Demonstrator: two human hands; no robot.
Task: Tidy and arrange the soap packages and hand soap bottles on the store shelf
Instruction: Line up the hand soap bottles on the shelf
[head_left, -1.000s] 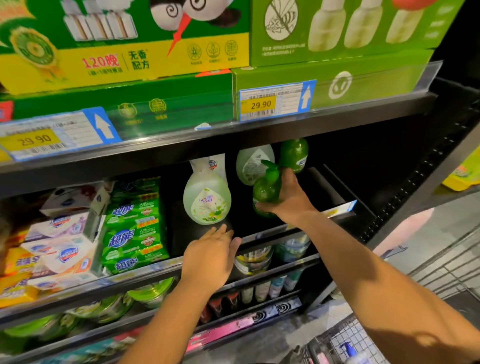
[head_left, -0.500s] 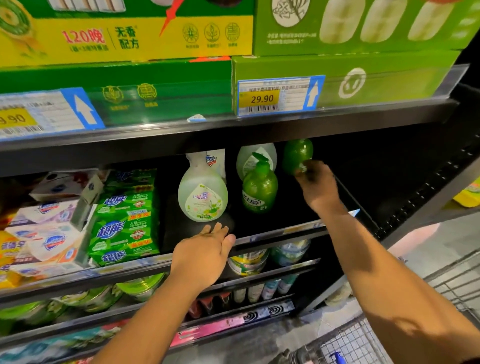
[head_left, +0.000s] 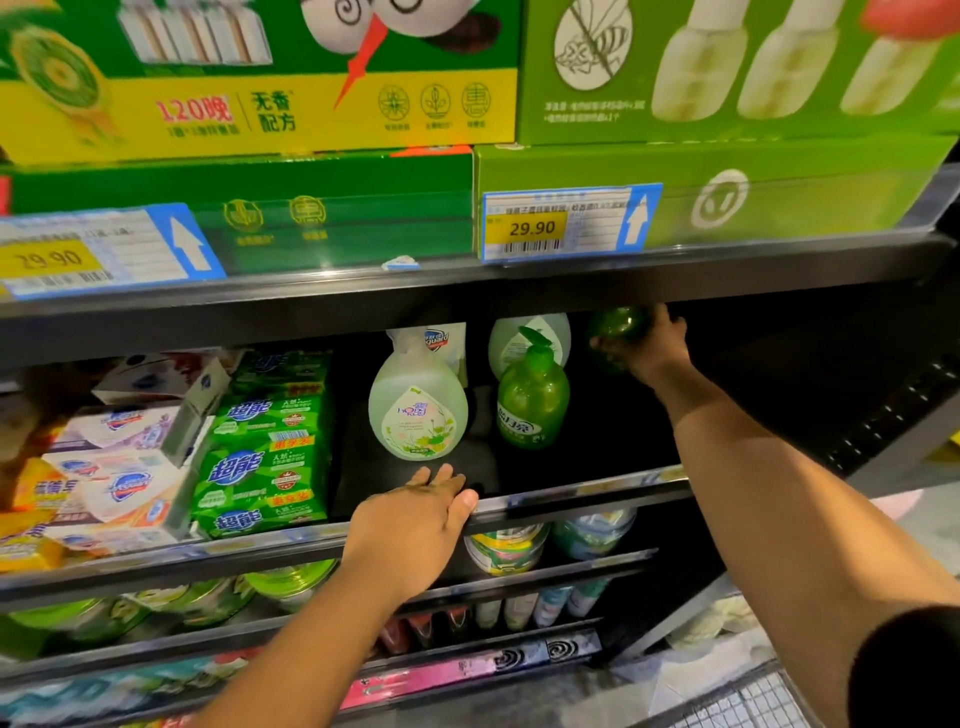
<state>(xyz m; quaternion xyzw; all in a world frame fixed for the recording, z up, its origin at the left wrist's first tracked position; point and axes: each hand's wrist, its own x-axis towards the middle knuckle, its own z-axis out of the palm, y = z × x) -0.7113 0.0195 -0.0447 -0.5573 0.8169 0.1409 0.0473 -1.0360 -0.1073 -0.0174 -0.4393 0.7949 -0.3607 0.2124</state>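
Observation:
On the middle shelf (head_left: 597, 493) a pale green hand soap bottle (head_left: 418, 410) stands beside a dark green pump bottle (head_left: 532, 405). Two paler bottles (head_left: 514, 338) stand behind them. Far back on the right, my right hand (head_left: 652, 345) grips a second dark green bottle (head_left: 615, 325), partly hidden under the upper shelf. My left hand (head_left: 410, 525) rests flat on the shelf's front edge, fingers straight, just below the pale bottle. Green soap packages (head_left: 265, 462) are stacked at the left, with white and yellow soap packs (head_left: 114, 488) further left.
Large green and yellow boxes (head_left: 270, 104) fill the shelf above, behind price tags (head_left: 566, 223). Cans and small bottles (head_left: 509, 551) sit on lower shelves. A wire cart (head_left: 743, 701) shows at the bottom right. Dark bare shelf floor lies right of the pump bottle.
My right hand let go of the front dark green pump bottle, which now stands on the shelf, and reached back to take hold of the rear dark green bottle. My left hand stayed put.

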